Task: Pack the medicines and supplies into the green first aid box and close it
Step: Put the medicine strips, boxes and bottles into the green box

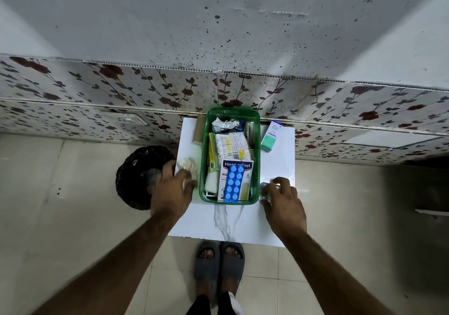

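Note:
The green first aid box (203, 188) stands open on a small white table (226, 227). Inside lie a Hansaplast carton (245, 169), a blue blister pack (234, 183) on top of it, foil strips (224, 125) and other packets. My left hand (170, 190) rests at the box's left side, its fingers curled on a pale blister strip (188, 165). At the box's right side my right hand (284, 203) has its fingers around a silver foil strip (265, 187) lying on the table. A green and white medicine carton (269, 137) stands at the table's back right.
A brown cardboard roll (199, 130) lies along the box's left back side. A black woven basket (138, 176) sits on the floor left of the table. The floral-tiled wall (97, 91) rises right behind the table. My feet in grey slippers (220, 261) are at the table's front.

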